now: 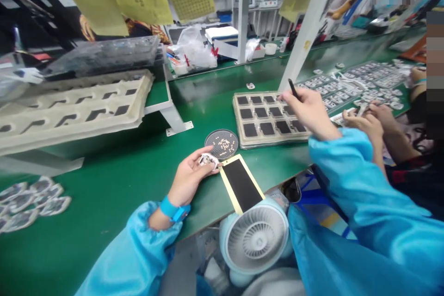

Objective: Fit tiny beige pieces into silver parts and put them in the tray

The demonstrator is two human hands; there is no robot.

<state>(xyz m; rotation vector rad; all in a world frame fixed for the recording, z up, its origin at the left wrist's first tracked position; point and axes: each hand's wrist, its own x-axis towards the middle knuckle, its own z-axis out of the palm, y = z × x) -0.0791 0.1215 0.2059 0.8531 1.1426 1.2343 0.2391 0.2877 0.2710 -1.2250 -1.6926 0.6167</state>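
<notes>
My left hand (190, 173) has its fingers closed round a small white plastic housing (208, 161) with parts inside, held above the green bench. My right hand (312, 108) is closed on a slim black tool (294, 89); its top end sticks up and the working end is hidden. That hand hovers over the right part of a clear tray (255, 141) with rows of dark square pieces. Close to my left fingers lies a round dark mesh dish (212, 138) with many tiny beige pieces. A yellow-edged black sheet (244, 185) lies just right of them.
White housings (21, 201) lie at the left, below a raised stand with a beige moulded tray (130, 113). A light blue fan (258, 240) sits at the bench's front edge. On the right, a co-worker's hands (369, 122) work beside more trays (373, 76). A metal post (305, 32) rises behind.
</notes>
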